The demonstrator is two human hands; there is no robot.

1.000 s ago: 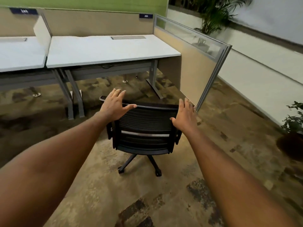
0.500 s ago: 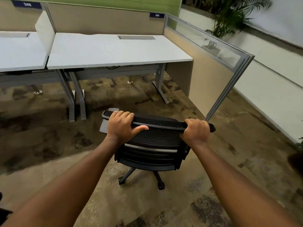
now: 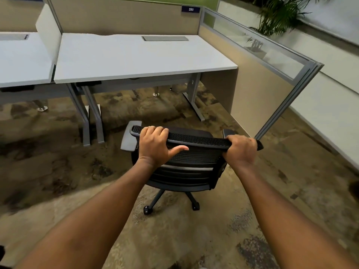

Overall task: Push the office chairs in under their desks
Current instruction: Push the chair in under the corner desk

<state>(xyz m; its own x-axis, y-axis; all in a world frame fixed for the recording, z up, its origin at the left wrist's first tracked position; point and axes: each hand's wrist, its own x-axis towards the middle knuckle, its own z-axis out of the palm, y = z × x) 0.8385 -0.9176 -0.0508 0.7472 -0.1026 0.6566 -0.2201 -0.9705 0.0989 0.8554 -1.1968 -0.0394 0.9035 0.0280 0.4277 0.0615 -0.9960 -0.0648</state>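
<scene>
A black mesh-backed office chair (image 3: pixel 186 167) on castors stands on the carpet, its back towards me, a short way in front of a white desk (image 3: pixel 136 59) marked 250. My left hand (image 3: pixel 155 146) grips the left part of the backrest's top rail, thumb stretched along the mesh. My right hand (image 3: pixel 240 150) is closed over the right end of the same rail. The seat is mostly hidden behind the backrest; grey armrests show on both sides.
A beige partition with a glass strip (image 3: pixel 262 78) closes the desk's right side and juts out towards me. Grey desk legs (image 3: pixel 91 117) stand left of the chair, with a second white desk (image 3: pixel 21 61) further left. A potted palm (image 3: pixel 279 16) stands behind the partition.
Both hands went from resting open on the backrest to gripping its top rail. The chair and I have come closer to desk 250.
</scene>
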